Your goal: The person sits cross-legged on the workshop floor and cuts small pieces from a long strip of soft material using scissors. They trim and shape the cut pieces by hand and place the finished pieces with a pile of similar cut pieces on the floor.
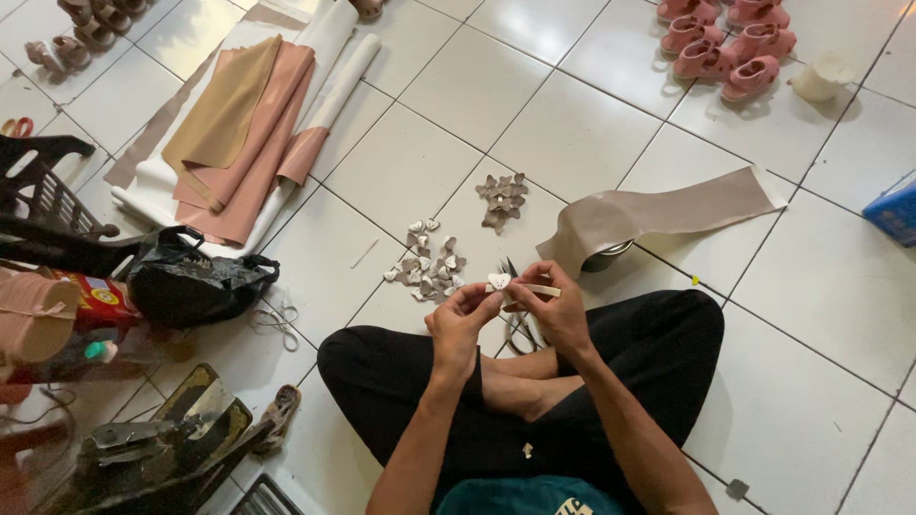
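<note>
Both hands' grip (510,305) pinched on pale strip (536,289) above white tiled floor (572,133)

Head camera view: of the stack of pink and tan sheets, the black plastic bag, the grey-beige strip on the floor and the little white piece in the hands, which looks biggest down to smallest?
1. Stack of pink and tan sheets
2. Grey-beige strip
3. Black plastic bag; close to the strip, so this ranking is unsure
4. Small white piece, pinched between left hand and right hand

Blue box (892,212) at right edge; red-yellow carton (103,298) far left.
</note>
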